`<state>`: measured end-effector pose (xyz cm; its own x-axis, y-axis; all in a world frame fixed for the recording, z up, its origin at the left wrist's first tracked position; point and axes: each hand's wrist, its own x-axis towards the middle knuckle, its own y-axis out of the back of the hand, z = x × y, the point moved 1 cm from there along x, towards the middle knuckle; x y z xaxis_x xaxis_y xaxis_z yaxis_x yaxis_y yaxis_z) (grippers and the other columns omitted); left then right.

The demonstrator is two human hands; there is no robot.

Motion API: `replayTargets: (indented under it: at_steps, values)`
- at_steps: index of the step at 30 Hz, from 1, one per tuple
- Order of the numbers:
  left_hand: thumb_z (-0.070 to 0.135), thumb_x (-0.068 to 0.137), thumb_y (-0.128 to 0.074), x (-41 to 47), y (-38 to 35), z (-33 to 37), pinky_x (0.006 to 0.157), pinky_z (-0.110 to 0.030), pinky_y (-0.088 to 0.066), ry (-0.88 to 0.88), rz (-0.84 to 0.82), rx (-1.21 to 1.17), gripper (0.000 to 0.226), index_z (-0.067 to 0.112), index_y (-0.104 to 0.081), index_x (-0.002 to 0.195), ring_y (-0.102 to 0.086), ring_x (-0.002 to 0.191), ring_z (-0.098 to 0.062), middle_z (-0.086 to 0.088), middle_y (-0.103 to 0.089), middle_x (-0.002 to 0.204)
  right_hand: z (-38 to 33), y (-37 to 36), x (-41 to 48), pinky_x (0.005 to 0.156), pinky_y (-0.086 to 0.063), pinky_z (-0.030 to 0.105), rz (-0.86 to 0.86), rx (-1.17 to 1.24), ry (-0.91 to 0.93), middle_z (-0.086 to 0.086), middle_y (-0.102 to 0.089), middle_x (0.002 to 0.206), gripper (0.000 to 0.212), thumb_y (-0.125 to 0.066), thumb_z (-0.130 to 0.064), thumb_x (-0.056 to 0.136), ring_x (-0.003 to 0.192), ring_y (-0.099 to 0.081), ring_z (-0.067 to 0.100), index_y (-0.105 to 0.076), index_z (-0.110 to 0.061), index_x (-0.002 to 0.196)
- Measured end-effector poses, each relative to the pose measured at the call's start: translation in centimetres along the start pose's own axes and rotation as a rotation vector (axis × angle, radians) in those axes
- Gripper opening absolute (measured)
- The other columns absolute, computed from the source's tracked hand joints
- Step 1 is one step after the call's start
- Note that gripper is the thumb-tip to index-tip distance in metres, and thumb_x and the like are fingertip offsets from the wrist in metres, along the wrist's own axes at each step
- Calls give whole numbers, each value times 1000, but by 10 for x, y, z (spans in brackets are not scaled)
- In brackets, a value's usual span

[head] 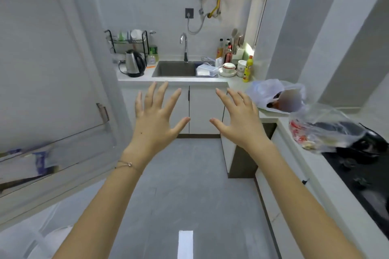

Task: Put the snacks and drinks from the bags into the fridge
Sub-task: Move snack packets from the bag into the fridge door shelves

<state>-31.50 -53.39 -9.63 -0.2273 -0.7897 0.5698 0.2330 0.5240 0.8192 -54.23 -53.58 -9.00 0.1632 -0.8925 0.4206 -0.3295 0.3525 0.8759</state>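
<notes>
Both of my hands are stretched out in front of me over the grey floor, palms down and fingers spread. My left hand (156, 115) holds nothing, and my right hand (240, 115) is empty too. Two plastic bags lie on the counter to the right. The farther white bag (267, 90) shows dark red packs inside. The nearer clear bag (320, 130) holds red-and-white snack packs and rests partly on the black hob. The fridge (48, 65) stands at the left, pale grey; a door shelf with a blue item (41, 161) shows low on it.
A sink (176, 68) with a tap sits in the back counter, an electric kettle (134, 63) and dish rack to its left, bowls and bottles (231, 63) to its right. A black hob (366, 170) lies on the right counter. Grey floor (193, 174) runs between fridge and counter.
</notes>
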Motion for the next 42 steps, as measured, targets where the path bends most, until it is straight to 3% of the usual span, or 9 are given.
replayTargets:
  at_steps: [9, 17, 28, 36, 42]
  values:
    - [69, 88, -26, 86, -101, 134, 119, -55, -1, -140, -91, -116, 75, 29, -29, 152, -4, 150, -29, -6, -18, 161, 163, 21, -18, 118, -9, 45, -23, -93, -261, 0, -18, 160, 75, -53, -54, 89, 147, -8, 25, -17, -37, 152]
    - [66, 89, -33, 178, -204, 217, 118, -56, -3, -294, -146, -220, 72, 27, -34, 149, -10, 149, -33, -9, -24, 159, 291, 18, 0, 116, -15, 45, -7, -166, -458, -1, -24, 157, 73, -54, -55, 89, 145, -13, 25, -22, -35, 151]
    - [68, 84, -27, 309, -346, 308, 115, -61, -13, -505, -282, -325, 76, 24, -45, 144, -20, 146, -37, -11, -34, 154, 445, 6, 39, 116, -13, 44, -39, -229, -786, 4, -22, 158, 74, -57, -49, 90, 145, -14, 27, -21, -30, 152]
    - [66, 85, -32, 348, -433, 375, 115, -61, -13, -624, -374, -354, 73, 23, -49, 142, -28, 143, -38, -13, -42, 150, 532, -20, 41, 116, -15, 43, -108, -168, -921, 4, -23, 158, 75, -57, -49, 90, 145, -15, 26, -22, -29, 152]
    - [64, 85, -31, 369, -493, 436, 109, -64, -26, -661, -439, -330, 72, 19, -57, 136, -43, 133, -42, -16, -51, 141, 608, -40, 47, 116, -16, 43, -160, -147, -937, 3, -24, 157, 73, -56, -49, 91, 145, -16, 24, -24, -27, 152]
